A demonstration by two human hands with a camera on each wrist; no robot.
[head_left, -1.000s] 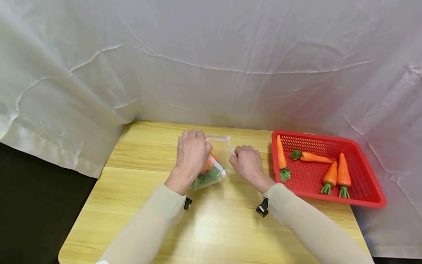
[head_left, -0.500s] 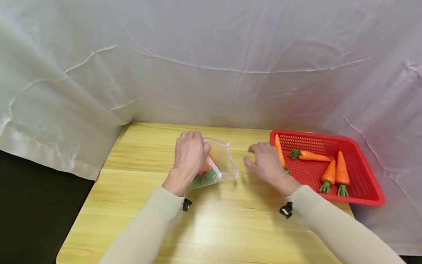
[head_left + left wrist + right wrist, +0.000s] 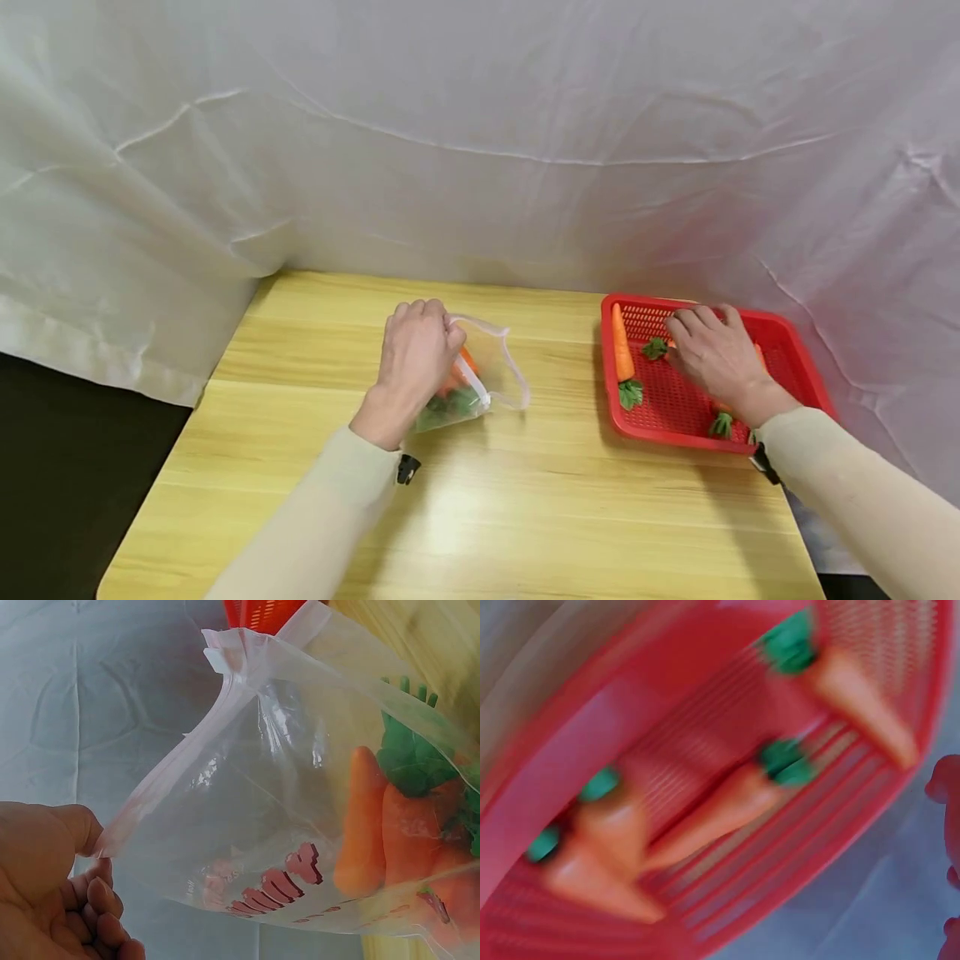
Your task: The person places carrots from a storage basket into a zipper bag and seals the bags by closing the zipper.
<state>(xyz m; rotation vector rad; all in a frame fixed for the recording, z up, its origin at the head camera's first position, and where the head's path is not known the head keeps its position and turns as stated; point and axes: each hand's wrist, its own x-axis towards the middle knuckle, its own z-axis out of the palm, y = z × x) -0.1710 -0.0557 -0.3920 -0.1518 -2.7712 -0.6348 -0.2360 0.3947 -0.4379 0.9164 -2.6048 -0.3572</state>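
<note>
A clear zip bag with a white-pink zip edge and red printing hangs from my left hand, which pinches one corner of its open mouth between thumb and forefinger. Inside the bag lie carrots with green tops. My right hand hovers over a red plastic basket with fingers spread and nothing held. Beneath and beside it are several carrots: one lies along the left wall, and a slim one lies next to two thicker ones, blurred in the right wrist view.
The wooden table carries the bag at its middle and the basket at its right side. A pale cloth curtain hangs behind the table. Dark ground shows past the left edge.
My right hand has let go of the bag's mouth and moved right, over the basket. My left hand keeps its pinch on the bag, whose mouth now stands open.
</note>
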